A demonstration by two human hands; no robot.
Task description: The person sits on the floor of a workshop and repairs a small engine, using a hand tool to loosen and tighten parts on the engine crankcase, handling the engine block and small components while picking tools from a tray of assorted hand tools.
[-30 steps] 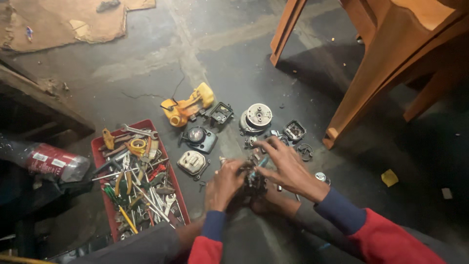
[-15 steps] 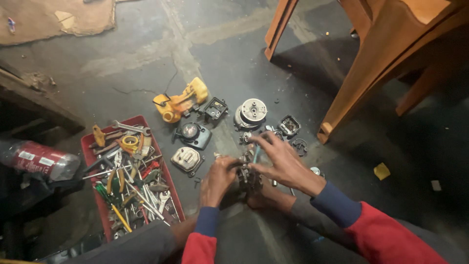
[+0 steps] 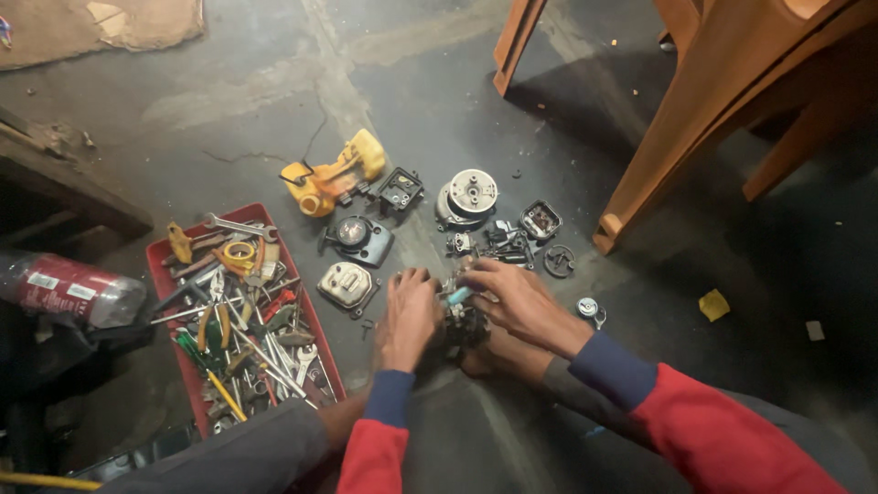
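Observation:
Both hands work low in the head view on a small dark engine block (image 3: 464, 322) that sits on the concrete floor against a bare foot (image 3: 494, 355). My left hand (image 3: 409, 316) presses on the block's left side. My right hand (image 3: 518, 300) grips a tool with a light blue handle (image 3: 459, 295) set on top of the block. Sleeves are red with blue cuffs. The block's lower part is hidden between the hands.
A red tray (image 3: 163, 263) full of wrenches, screwdrivers and pliers lies left. Ahead lie a yellow housing (image 3: 331, 176), a round flywheel (image 3: 466, 197), a silver cover (image 3: 347, 284) and several small dark parts. Orange wooden furniture legs (image 3: 677, 119) stand right. A red cylinder (image 3: 69, 288) lies far left.
The view has shifted slightly; both hands stay on the engine block, with the right hand turned a little over its top.

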